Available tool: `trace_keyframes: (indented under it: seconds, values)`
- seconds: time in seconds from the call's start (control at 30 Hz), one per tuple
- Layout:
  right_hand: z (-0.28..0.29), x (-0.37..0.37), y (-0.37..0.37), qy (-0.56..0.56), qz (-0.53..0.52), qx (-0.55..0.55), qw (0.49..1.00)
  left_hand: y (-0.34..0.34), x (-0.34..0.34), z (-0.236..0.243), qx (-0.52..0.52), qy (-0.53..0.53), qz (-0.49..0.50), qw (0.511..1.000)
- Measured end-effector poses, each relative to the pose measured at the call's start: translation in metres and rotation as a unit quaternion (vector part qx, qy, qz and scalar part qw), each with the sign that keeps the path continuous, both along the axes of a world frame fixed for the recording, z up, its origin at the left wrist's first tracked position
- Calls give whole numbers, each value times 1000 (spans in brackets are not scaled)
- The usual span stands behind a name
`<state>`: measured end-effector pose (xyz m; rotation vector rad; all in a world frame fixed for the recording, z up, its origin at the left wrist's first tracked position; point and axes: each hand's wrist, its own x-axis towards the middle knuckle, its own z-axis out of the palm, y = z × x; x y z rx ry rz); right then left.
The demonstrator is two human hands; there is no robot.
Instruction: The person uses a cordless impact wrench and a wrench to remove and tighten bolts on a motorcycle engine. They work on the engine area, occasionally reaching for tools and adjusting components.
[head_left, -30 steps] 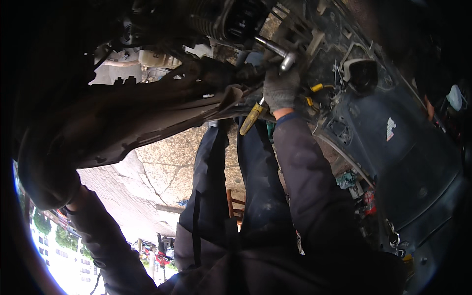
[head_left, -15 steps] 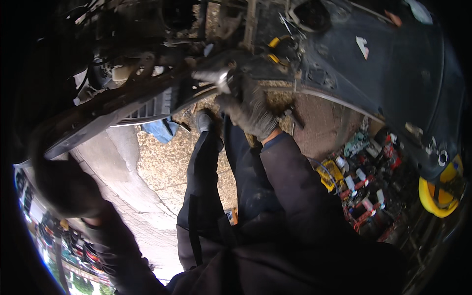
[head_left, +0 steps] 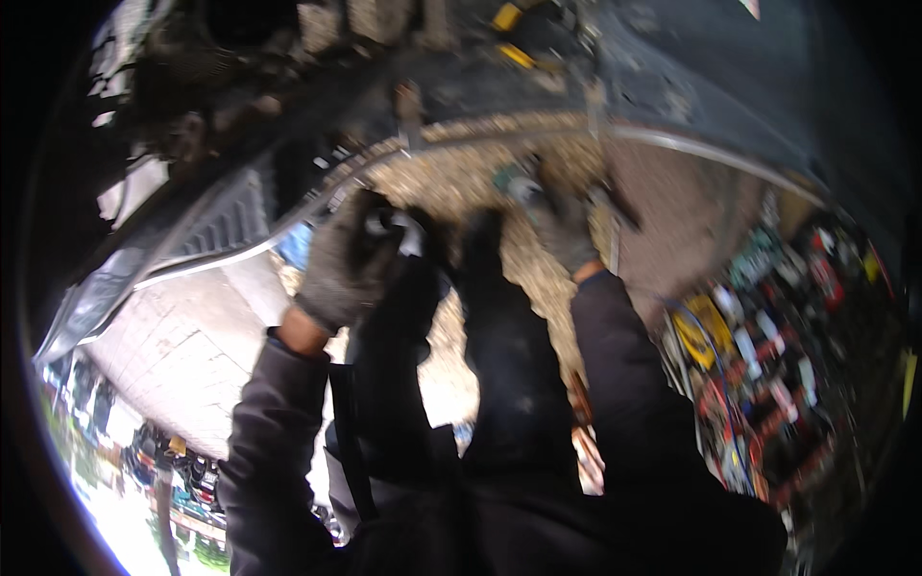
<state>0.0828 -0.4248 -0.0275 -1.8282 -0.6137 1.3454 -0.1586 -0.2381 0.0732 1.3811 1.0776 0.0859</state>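
Swung inward from the lower left, the left hand [head_left: 348, 264] sits at centre-left. Dark vehicle bodywork [head_left: 749, 106] arches above speckled floor [head_left: 442, 182]. Upper centre, a teal-ended object [head_left: 505, 179] lies up-left of the nearer right hand [head_left: 565, 228]; blur hides that grip and the long axis. Left, curled fingers seemingly hold a shiny metal piece [head_left: 377, 222].

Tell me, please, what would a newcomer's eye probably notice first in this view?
Probably the grey-gloved left hand, left of centre, and the blurred, grey-gloved right hand, above centre. Next might come the bright yellow, boxy object at the right, beside a jumble of red, white and dark items. At upper right, the dark grey vehicle panel ends in a pale, curved strip.
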Motion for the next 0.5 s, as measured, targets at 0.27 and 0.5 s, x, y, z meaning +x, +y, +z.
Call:
trace_keyframes:
  seconds: [0.27, 0.5]
  values:
    - [-193, 47, -72, -409, 151, -326, 839, 51, 64, -71, 337, -51, -96, 935]
    - [-233, 30, -94, -377, 166, -395, 821, 57, 73, -113, 410, -110, -62, 903]
